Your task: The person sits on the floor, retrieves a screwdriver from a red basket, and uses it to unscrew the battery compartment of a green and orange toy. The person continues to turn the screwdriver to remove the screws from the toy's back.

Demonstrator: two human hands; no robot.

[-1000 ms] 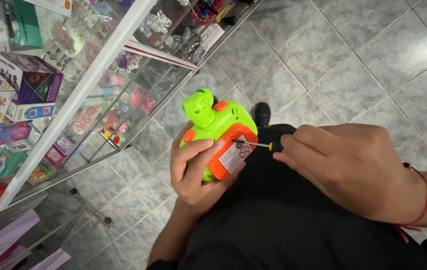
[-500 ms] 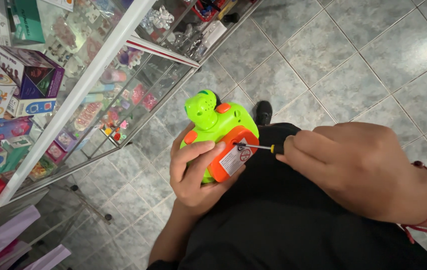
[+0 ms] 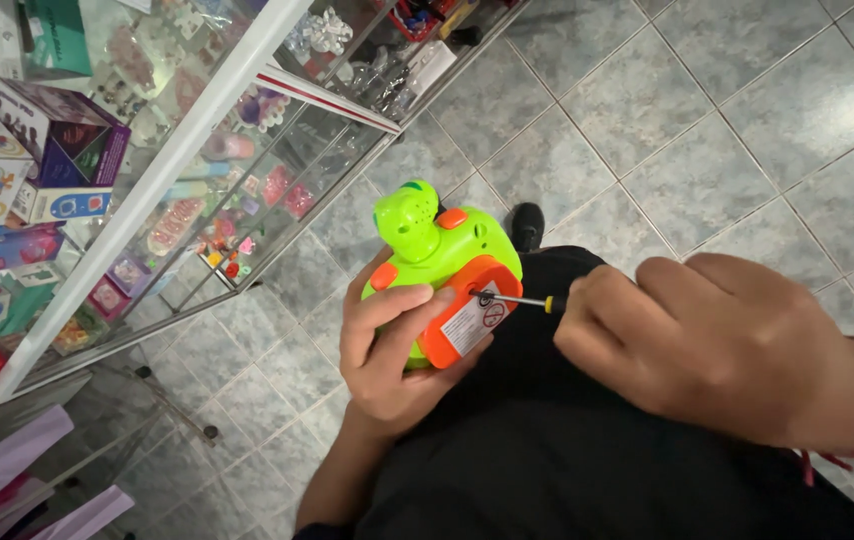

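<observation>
My left hand (image 3: 387, 345) grips a bright green plastic toy (image 3: 432, 235) with orange parts, holding it over my lap with its orange underside panel (image 3: 465, 310) turned up. The thumb lies across the toy's side. My right hand (image 3: 717, 340) is closed around a small screwdriver (image 3: 517, 299) with a yellow collar. Its thin metal tip rests at a screw hole on the edge of the orange panel, which bears a white sticker.
A glass display case (image 3: 197, 160) with a white frame stands to the left, full of small toys and boxes. Grey tiled floor (image 3: 707, 120) spreads ahead. My dark trousers (image 3: 547, 450) fill the lower frame, one black shoe (image 3: 527, 222) beyond the toy.
The toy and both hands stay together with the screwdriver tip at the same hole. The toy has tilted slightly, and my right hand has shifted a little on the handle.
</observation>
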